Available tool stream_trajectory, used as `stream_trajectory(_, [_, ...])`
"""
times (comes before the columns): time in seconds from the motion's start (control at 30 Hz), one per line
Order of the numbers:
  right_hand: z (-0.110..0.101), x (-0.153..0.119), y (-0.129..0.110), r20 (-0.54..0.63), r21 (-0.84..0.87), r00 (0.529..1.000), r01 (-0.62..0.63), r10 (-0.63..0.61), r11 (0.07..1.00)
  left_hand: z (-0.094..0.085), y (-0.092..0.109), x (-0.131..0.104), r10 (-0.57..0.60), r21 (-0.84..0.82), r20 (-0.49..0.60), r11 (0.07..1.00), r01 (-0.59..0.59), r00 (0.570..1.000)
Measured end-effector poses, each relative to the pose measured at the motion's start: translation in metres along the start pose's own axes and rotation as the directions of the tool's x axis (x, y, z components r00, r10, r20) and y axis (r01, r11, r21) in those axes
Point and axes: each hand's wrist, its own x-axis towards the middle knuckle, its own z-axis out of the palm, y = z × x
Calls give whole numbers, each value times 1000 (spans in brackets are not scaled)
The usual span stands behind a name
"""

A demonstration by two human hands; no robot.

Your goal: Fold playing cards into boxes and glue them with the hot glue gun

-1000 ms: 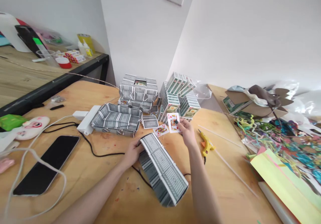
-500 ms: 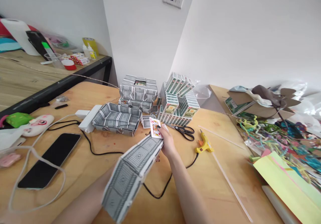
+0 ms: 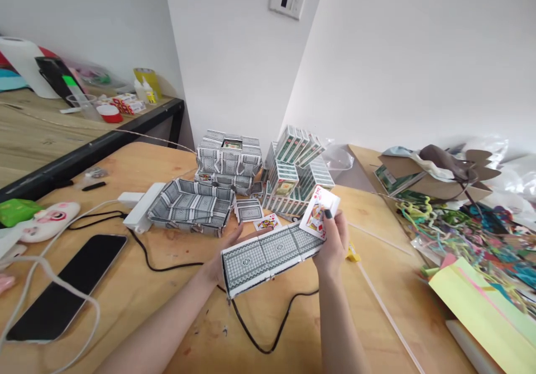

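A long piece built of grey-patterned playing cards [image 3: 255, 262] is held in front of me, its top face toward me. My left hand [image 3: 218, 257] is closed around its left end and far side, most of the fingers hidden behind it. With its thumb, my right hand [image 3: 333, 243] presses a face-up playing card [image 3: 313, 215] that overlaps the right end of the piece. Beyond them, another face card [image 3: 268, 221] lies on the table, beside several face-down cards [image 3: 250, 211]. An open tray made of cards [image 3: 192, 206] stands to the left.
Behind are a card-covered box [image 3: 228, 159] and stacked card packs [image 3: 287, 178]. A glue gun [image 3: 353, 253] is partly hidden by my right hand. A black cord [image 3: 268, 351] loops beneath. A phone [image 3: 69, 287] lies left; pipe cleaners [image 3: 456, 234] pile up at right.
The card-built piece has swung from steeply slanted to nearly level. My right hand has moved right with its card, and the face card on the table now shows behind the piece.
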Motion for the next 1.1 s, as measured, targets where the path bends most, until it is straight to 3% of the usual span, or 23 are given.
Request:
stream_trajectory(0.1, [0, -2, -3, -155, 19, 980, 129, -125, 991, 1, 3, -1, -201, -385, 259, 876, 292, 945])
stream_trajectory(0.2, [3, -4, 0, -260, -49, 942, 205, -210, 978, 4, 3, 0, -194, -615, 267, 720, 322, 944])
stream_trajectory(0.3, [4, -5, 0, -166, -131, 962, 197, -217, 972, 6, 1, 1, -214, -700, 276, 623, 349, 937])
stream_trajectory(0.43, [-1, 0, -7, -15, -276, 992, 114, -123, 954, 3, -6, 1, -252, -714, 159, 638, 288, 954])
stream_trajectory(0.53, [-3, 5, -9, -53, -275, 996, 61, -78, 960, 0, -11, 0, -233, -755, 23, 634, 169, 972])
stream_trajectory(0.63, [-3, 8, -7, -92, -242, 994, 31, -55, 970, -1, -16, -1, -216, -836, 15, 533, 131, 976])
stream_trajectory(0.73, [-4, 7, -6, -102, -292, 983, 115, -151, 949, -1, -18, -1, -244, -879, 60, 447, 168, 968])
stream_trajectory(0.8, [-5, 5, -9, -98, -375, 950, 241, -296, 895, 0, -16, 0, -277, -889, 49, 427, 169, 960])
stream_trajectory(0.87, [-6, 3, -13, -66, -383, 932, 306, -357, 872, 2, -14, 1, -304, -898, 11, 416, 143, 952])
stream_trajectory(1.0, [-6, -4, -25, 38, -214, 981, 194, -191, 957, 4, -11, 5, -338, -911, -58, 402, 88, 939])
stream_trajectory(1.1, [-5, -9, -31, 136, -180, 986, 122, -98, 976, 3, -12, 7, -367, -916, -107, 398, 52, 924])
